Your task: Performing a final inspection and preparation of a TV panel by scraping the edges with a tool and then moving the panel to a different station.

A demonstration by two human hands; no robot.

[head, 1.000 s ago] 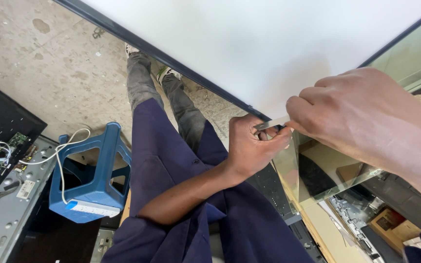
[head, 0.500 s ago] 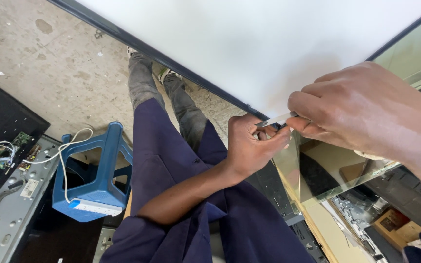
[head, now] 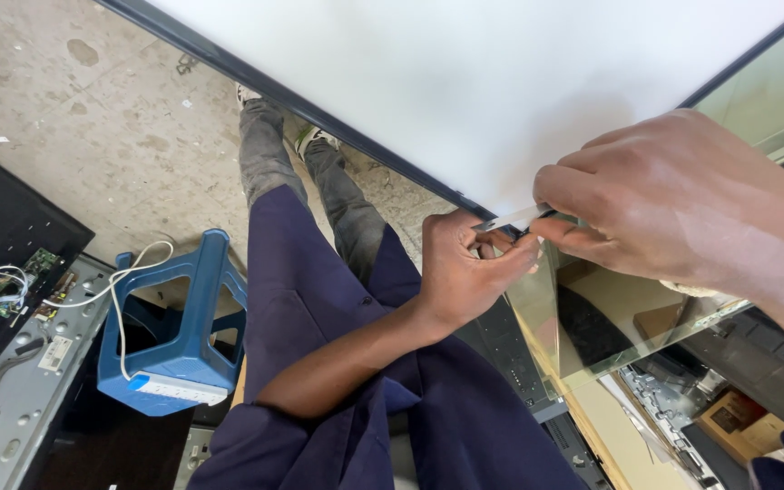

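Both hands pinch the corner of a big white sheet (head: 465, 82) with a dark frame: the left hand (head: 469, 272) closes just under it, and the right hand (head: 655, 204) grips a thin pale strip (head: 512, 218) at its edge. The sheet looks thin, broad, floppy and easily creased, so I judge it is best held by its edge, near the corner between the hands.

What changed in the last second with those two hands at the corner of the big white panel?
Very little. The right hand drifted slightly lower along the panel edge, its fingers staying pinched on the thin white strip. The left hand stayed gripping at the white panel's corner. The blue stool did not move.
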